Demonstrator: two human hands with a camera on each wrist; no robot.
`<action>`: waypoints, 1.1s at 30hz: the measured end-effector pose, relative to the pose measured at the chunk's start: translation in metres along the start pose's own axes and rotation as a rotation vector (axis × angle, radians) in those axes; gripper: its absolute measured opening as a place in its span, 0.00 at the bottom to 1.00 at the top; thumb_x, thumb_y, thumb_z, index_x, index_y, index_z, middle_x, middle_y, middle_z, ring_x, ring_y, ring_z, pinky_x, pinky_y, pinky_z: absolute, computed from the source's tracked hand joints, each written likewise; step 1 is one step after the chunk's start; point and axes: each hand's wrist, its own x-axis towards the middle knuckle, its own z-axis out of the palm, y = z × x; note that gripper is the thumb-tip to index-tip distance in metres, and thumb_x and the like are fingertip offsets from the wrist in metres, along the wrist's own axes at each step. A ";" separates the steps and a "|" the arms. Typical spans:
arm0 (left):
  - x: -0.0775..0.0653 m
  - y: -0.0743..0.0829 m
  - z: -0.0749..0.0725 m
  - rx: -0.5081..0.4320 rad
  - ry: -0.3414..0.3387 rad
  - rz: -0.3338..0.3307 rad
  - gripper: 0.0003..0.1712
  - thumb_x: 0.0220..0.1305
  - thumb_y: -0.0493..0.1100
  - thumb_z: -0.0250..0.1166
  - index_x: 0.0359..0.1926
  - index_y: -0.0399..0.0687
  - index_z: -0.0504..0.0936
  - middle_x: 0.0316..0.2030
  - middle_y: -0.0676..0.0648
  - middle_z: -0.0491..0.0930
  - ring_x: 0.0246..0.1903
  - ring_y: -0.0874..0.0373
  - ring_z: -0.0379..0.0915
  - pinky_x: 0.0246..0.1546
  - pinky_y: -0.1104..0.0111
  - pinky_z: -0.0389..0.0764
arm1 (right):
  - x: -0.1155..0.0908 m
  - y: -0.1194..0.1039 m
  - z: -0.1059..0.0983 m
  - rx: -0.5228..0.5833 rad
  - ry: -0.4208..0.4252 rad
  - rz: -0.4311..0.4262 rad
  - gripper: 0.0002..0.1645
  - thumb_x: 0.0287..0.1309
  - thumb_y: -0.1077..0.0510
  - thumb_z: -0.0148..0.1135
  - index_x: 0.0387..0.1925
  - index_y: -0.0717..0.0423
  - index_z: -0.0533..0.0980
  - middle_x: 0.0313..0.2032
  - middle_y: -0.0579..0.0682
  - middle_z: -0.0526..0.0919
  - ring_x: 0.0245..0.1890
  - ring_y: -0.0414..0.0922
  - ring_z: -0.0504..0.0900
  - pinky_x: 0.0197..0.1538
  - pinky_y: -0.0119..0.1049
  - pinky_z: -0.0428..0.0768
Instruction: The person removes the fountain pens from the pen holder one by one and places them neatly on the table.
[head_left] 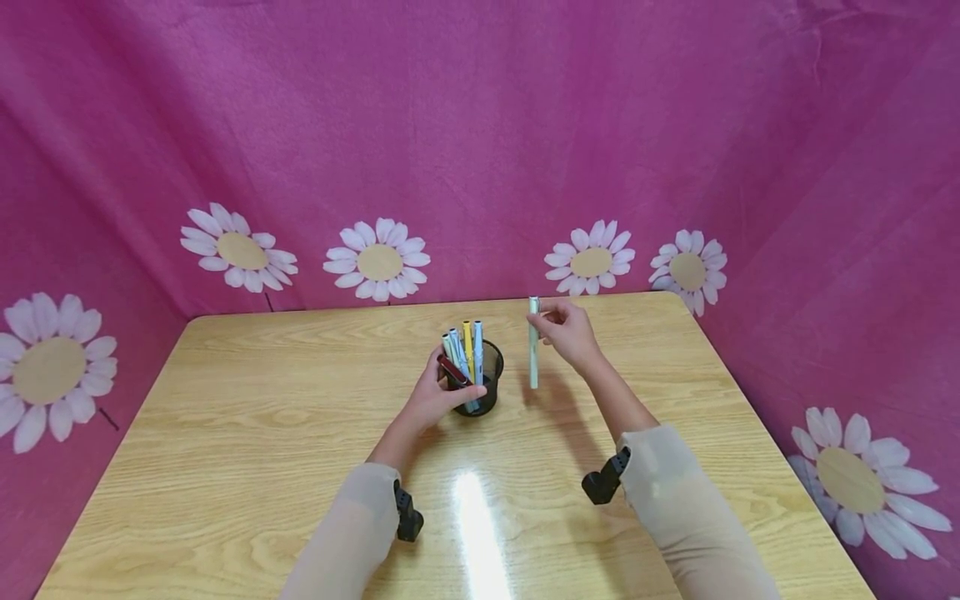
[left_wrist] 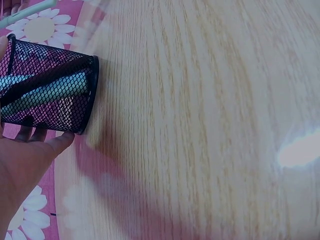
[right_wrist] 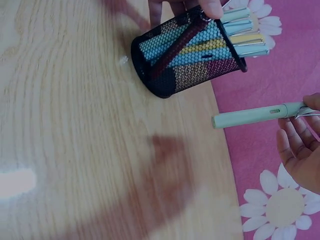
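Observation:
My left hand [head_left: 433,400] grips a black mesh pen holder [left_wrist: 50,52] by its side, with fingers behind it and the thumb across the front. Several pens stand in the holder: a dark red pen [head_left: 451,368] leaning left, a yellow pen [head_left: 468,340], a light blue pen [head_left: 478,348] and other pale ones. To the right of the holder, my right hand [head_left: 572,335] pinches a light green pen [right_wrist: 250,116] near its clip end. That pen hangs upright above the table, apart from the holder, its lower end pointing down.
The wooden table [head_left: 285,433] has a bright light reflection [head_left: 480,533] near its front. A pink curtain [head_left: 480,150] with white daisies surrounds the back and sides. Small black cameras [head_left: 407,517] are strapped to both wrists over pale sleeves.

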 end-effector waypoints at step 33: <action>0.001 -0.002 -0.001 -0.009 -0.013 0.003 0.58 0.48 0.48 0.74 0.71 0.66 0.45 0.67 0.48 0.59 0.67 0.47 0.57 0.63 0.53 0.65 | -0.006 0.046 0.012 0.046 -0.054 0.162 0.21 0.58 0.60 0.61 0.49 0.71 0.72 0.23 0.41 0.76 0.23 0.37 0.78 0.27 0.26 0.78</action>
